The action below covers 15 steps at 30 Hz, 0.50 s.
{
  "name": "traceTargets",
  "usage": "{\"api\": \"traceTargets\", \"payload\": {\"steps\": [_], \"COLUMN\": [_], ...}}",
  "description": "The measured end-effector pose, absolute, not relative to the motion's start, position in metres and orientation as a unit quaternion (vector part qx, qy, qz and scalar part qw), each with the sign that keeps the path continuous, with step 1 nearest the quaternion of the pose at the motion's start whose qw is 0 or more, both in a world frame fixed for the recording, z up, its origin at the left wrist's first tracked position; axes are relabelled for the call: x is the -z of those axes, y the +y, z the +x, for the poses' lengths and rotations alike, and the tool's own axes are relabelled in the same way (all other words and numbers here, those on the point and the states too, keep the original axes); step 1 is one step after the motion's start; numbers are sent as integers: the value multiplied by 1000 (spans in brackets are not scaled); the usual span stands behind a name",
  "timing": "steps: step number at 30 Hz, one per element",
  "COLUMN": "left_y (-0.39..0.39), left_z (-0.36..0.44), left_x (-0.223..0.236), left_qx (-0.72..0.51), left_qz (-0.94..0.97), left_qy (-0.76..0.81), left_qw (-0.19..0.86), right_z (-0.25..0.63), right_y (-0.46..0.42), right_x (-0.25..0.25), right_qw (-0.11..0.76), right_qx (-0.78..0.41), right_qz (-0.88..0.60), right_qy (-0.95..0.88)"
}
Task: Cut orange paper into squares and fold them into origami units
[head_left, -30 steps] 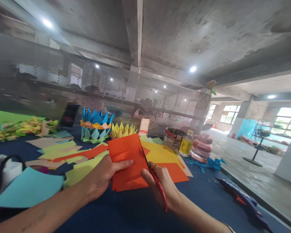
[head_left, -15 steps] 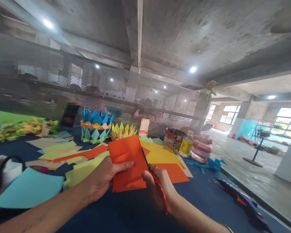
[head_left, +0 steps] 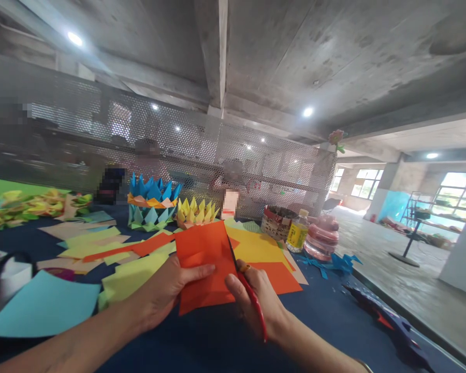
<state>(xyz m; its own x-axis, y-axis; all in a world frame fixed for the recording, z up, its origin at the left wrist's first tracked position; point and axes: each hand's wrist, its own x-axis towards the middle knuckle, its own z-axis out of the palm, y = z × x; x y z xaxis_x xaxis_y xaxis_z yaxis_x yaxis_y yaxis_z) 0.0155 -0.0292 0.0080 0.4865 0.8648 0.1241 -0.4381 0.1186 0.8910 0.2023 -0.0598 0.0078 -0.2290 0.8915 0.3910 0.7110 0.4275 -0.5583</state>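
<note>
Paper (head_left: 202, 243), orange — left grip (head_left: 169, 285) pinching its left side | right grip (head_left: 262, 290) curled round scissors (head_left: 257, 305) — at its right edge

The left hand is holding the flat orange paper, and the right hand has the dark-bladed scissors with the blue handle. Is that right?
Not quite: the dark-bladed scissors are red-handled, not blue-handled, as the head view shows. The left hand does hold the flat orange paper, and the right hand has the scissors.
</note>
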Motion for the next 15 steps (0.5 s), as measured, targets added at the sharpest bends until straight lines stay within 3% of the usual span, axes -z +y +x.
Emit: {"api": "traceTargets", "payload": {"steps": [15], "left_y": [-30], "left_z": [19], "left_x": [-4], "left_qx": [-450], "left_qz": [482], "left_qy": [210], "left_qw": [721], "right_z": [201], "right_y": [-65], "right_x": [-9], "right_qw": [343], "right_qx": [-117], "right_qz": [-539], "right_qy": [-760]}}
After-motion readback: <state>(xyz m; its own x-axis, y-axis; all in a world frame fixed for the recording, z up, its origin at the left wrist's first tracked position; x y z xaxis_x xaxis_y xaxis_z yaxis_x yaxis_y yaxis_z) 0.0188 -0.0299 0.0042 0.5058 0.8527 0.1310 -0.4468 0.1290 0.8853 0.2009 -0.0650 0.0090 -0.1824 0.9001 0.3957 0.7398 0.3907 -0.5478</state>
